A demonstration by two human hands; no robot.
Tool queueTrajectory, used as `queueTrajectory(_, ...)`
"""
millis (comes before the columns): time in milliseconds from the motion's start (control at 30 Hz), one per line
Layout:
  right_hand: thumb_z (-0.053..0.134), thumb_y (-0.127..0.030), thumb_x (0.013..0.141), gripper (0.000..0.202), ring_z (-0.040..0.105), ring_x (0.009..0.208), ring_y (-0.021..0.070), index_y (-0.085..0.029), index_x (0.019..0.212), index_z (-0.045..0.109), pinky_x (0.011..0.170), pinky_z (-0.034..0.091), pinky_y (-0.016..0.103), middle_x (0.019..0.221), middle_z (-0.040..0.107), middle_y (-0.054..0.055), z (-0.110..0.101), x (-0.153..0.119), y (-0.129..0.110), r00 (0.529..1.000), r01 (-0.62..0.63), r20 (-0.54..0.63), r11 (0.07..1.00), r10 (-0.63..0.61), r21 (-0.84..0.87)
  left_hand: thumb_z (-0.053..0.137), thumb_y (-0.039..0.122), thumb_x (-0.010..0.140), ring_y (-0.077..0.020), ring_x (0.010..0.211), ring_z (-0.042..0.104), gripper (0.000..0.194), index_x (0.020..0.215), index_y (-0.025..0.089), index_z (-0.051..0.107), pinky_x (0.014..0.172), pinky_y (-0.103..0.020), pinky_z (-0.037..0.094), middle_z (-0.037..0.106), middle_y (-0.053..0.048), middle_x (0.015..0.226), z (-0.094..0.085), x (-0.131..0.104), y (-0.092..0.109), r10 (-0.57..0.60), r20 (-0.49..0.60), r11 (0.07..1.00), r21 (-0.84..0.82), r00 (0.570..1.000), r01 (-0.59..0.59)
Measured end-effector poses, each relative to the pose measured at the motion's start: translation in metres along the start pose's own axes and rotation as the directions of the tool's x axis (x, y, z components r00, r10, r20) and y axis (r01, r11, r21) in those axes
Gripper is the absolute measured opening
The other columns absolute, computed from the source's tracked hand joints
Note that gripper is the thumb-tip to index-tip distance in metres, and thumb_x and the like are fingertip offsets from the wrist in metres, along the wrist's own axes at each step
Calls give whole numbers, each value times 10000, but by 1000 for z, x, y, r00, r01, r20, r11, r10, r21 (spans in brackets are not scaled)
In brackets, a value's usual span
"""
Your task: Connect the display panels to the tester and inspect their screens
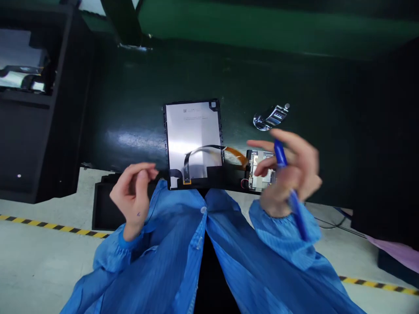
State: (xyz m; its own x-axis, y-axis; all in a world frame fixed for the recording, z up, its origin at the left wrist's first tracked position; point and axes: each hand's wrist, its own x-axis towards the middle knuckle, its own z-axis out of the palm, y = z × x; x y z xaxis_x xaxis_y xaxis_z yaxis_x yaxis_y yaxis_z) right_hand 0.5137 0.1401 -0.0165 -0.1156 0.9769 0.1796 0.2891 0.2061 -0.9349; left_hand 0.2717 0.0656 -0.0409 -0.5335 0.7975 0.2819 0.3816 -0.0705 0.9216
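Observation:
My right hand (291,170), slightly blurred by motion, holds a blue pen (297,213) slanted across its palm, with the index and other fingers spread. It hovers over a small circuit board (257,168) with metal shields and a pale tape strip. An orange and black flex cable (234,155) links the board to a display panel (193,131), which lies silver back up at the bench edge. Just left of the panel, my left hand (132,196) is loosely closed, thumb close to the curled fingers, with nothing visible in it. A chrome tally counter (271,117) lies beyond my right hand.
A dark green mat (131,100) covers the bench. At left stands a black box (65,131) with another panel (22,56) in its upper part. A black bin (108,205) sits below the bench edge. Yellow-black tape (49,224) marks the floor.

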Motion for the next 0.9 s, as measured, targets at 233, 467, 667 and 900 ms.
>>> queueTrajectory(233,651,-358,936,246,485,503,97,-211,771,543,481,370,236,623,539,-32,54,-16,11,964,-78,260,995,59,62,528,420,966,-120,490,490,465,563,198,599,517,-266,369,529,11,504,-12,-50,-40,-517,429,837,73,741,542)
queueTrajectory(467,536,-237,903,350,337,443,62,-211,622,331,473,305,203,515,316,-77,90,-13,38,974,77,221,994,-57,-81,621,483,884,-115,494,485,407,599,192,619,503,-249,367,549,20,519,11,-51,-47,-575,385,794,48,722,607)
queueTrajectory(667,547,-188,898,309,345,415,56,-208,640,377,474,319,204,501,374,-86,90,-15,38,942,215,291,967,-168,-138,617,488,886,-111,490,488,415,591,196,617,491,-241,367,538,25,511,10,-51,-46,-553,385,808,29,739,589)
queueTrajectory(900,594,-176,905,319,395,419,54,-209,647,409,457,346,185,518,430,-91,87,-17,38,970,188,170,978,-171,-92,637,540,859,-104,459,466,441,589,191,639,485,-245,370,535,28,488,10,-49,-46,-561,402,785,-21,724,620)
